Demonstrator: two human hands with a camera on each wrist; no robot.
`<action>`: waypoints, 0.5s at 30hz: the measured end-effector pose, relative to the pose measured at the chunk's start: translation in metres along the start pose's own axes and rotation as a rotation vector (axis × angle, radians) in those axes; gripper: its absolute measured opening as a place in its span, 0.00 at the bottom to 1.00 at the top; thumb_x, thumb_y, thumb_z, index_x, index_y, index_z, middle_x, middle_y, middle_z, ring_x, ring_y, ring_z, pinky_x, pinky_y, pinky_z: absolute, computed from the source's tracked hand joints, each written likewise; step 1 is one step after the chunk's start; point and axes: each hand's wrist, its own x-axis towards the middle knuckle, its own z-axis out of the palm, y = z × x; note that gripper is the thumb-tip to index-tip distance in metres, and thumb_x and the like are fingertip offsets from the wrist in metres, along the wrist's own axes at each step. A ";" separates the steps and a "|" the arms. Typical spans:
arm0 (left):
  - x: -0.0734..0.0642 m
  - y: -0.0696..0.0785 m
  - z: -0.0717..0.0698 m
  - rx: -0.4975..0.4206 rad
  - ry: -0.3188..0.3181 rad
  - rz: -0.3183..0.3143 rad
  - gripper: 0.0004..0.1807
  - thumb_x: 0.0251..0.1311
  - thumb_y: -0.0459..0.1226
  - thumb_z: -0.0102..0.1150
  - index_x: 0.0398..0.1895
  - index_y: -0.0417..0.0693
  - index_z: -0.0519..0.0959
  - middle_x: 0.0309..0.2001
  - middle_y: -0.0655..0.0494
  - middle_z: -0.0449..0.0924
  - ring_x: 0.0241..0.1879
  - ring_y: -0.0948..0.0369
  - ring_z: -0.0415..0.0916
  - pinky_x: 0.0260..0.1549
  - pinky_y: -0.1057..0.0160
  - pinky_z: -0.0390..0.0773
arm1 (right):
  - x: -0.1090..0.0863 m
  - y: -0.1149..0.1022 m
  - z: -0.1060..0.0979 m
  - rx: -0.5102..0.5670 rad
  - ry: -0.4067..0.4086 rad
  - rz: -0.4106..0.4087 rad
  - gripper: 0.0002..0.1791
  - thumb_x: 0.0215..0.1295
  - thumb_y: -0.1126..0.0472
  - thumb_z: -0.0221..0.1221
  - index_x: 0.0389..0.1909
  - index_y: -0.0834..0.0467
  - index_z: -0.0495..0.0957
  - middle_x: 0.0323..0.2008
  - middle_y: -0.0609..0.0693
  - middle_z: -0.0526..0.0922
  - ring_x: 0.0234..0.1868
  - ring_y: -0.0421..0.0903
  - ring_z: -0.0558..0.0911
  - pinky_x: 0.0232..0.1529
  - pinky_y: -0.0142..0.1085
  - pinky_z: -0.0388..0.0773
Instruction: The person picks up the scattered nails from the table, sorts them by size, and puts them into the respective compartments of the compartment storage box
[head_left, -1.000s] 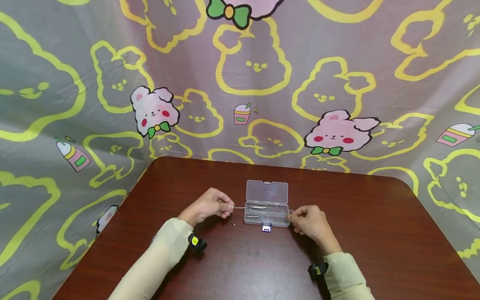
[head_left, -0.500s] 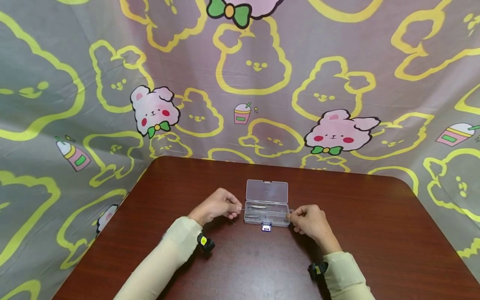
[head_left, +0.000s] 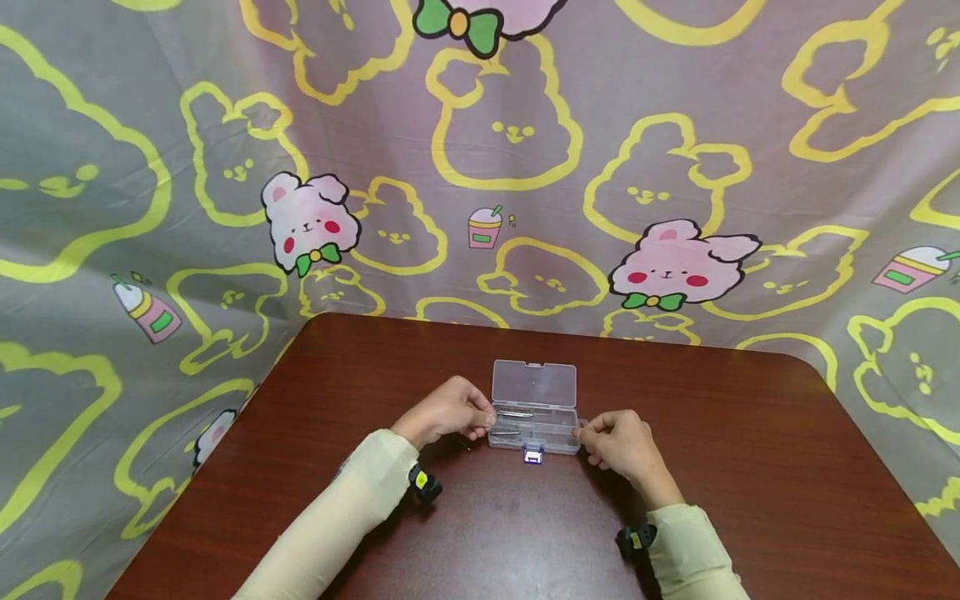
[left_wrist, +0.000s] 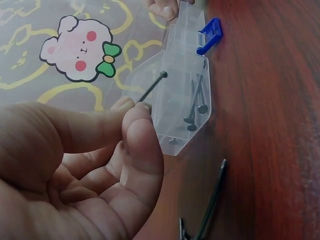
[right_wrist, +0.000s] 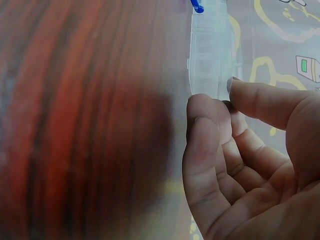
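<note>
The thin, dark metal nail (left_wrist: 151,87) has shifted rightward since the earlier frame, to the left end of the open, clear plastic box (head_left: 555,432). My left hand (head_left: 453,408) pinches it between thumb and finger; my right hand (head_left: 618,437) grips the box's right end.

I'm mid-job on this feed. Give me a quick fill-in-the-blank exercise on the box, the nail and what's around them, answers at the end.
1. The lid of the clear box is ____, not closed.
2. In the left wrist view, the latch on the box is coloured ____.
3. A nail is pinched between fingertips of the person's ____ hand.
4. A slim metal piece lies loose outside the box, on the ____.

Missing words: open; blue; left; table.
</note>
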 end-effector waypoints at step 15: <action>0.007 0.004 0.009 0.084 0.035 0.017 0.05 0.62 0.23 0.62 0.29 0.30 0.84 0.21 0.47 0.81 0.18 0.63 0.74 0.18 0.67 0.78 | -0.001 -0.001 0.000 0.008 0.006 -0.007 0.10 0.61 0.59 0.70 0.26 0.61 0.83 0.18 0.50 0.81 0.20 0.46 0.81 0.23 0.39 0.80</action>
